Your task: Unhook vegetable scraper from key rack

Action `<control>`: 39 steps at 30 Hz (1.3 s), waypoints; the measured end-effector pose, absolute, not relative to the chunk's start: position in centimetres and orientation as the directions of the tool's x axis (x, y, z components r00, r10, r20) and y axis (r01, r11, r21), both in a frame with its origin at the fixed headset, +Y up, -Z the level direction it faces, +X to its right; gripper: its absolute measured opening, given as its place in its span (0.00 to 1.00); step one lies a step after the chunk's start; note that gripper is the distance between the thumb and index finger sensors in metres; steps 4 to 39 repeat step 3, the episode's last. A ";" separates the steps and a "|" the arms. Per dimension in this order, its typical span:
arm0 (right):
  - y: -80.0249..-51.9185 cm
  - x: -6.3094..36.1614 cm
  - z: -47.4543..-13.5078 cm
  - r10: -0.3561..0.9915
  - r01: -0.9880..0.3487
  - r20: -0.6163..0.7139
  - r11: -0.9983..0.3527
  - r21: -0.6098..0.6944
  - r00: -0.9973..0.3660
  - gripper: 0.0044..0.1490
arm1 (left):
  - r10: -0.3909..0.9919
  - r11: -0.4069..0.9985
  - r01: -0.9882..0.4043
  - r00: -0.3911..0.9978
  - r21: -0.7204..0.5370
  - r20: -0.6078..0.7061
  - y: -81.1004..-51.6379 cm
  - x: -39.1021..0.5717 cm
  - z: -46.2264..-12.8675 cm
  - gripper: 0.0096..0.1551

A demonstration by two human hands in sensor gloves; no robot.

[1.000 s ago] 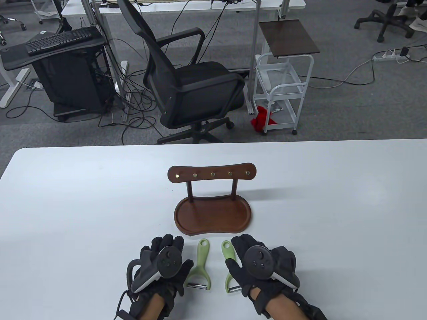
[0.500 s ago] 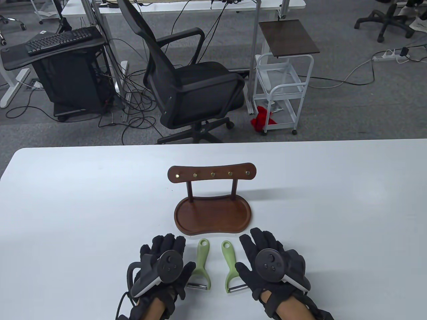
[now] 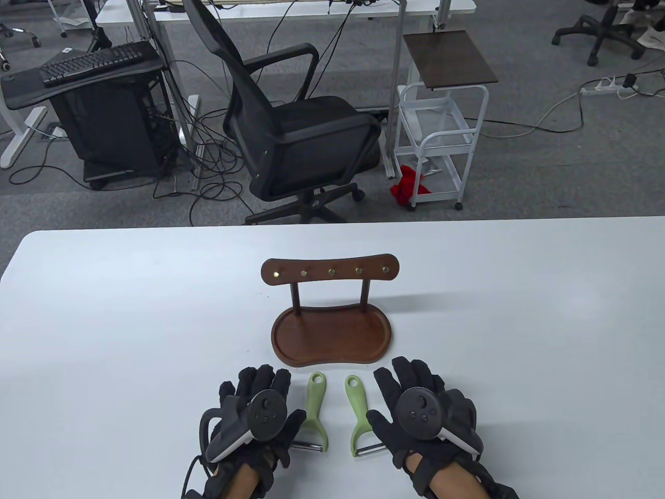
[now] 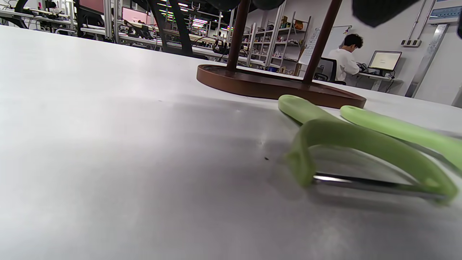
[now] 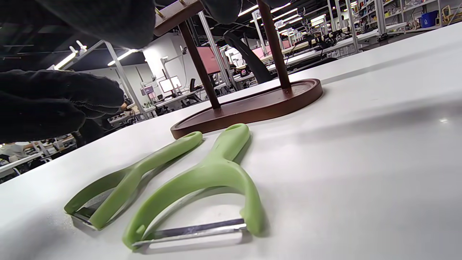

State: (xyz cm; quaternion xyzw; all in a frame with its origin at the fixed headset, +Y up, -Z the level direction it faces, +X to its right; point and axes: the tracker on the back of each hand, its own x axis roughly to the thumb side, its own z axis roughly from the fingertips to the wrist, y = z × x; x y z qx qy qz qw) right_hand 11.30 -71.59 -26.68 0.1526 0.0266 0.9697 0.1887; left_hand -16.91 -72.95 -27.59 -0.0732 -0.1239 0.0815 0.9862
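Two green vegetable scrapers lie flat on the white table in front of the rack, the left scraper [image 3: 313, 408] and the right scraper [image 3: 358, 413], handles pointing at the rack. They also show in the left wrist view [image 4: 346, 144] and the right wrist view [image 5: 213, 173]. The brown wooden key rack [image 3: 330, 270] stands on its tray base [image 3: 332, 338]; its brass hooks are bare. My left hand [image 3: 260, 405] rests flat on the table just left of the left scraper. My right hand [image 3: 421, 405] rests flat, fingers spread, just right of the right scraper. Neither hand holds anything.
The table's far edge [image 3: 332, 223] lies behind the rack. Beyond it stand a black office chair [image 3: 296, 125] and a white cart [image 3: 441, 140] on the floor.
One second ago my right hand lay over the right scraper's handle. It has let go and moved right, laying flat beside it. The left hand shifted only slightly.
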 end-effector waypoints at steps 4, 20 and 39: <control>-71.6 11.2 -26.6 0.380 -0.362 0.286 -0.925 0.115 -0.880 0.47 | 0.178 0.976 -0.141 0.956 -0.165 0.234 -72.9 -16.9 -27.6 0.47; -71.6 11.2 -26.6 0.380 -0.362 0.286 -0.925 0.115 -0.880 0.47 | 0.178 0.976 -0.141 0.956 -0.165 0.234 -72.9 -16.9 -27.6 0.47; -71.6 11.2 -26.6 0.380 -0.362 0.286 -0.925 0.115 -0.880 0.47 | 0.178 0.976 -0.141 0.956 -0.165 0.234 -72.9 -16.9 -27.6 0.47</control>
